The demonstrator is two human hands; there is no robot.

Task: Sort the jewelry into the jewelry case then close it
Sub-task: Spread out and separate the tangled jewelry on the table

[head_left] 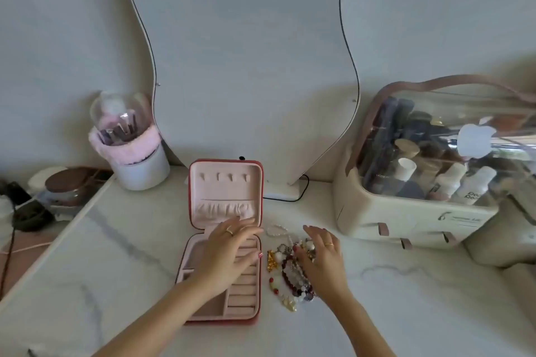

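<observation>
Lying lengthwise – open jewelry case point(220, 293) – lid point(225, 191) away from hands.

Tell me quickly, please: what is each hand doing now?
Left hand: open, fingers straight, spread over the open case, holding nothing.
Right hand: open, fingers reaching down onto the jewelry pile; no clear grip.

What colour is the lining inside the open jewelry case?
Pale pink lining inside the jewelry case, with a darker red-pink outer shell; head view.

Pink jewelry case point(203, 275) lies open, jewelry point(285, 272) heaped just beside it
</observation>
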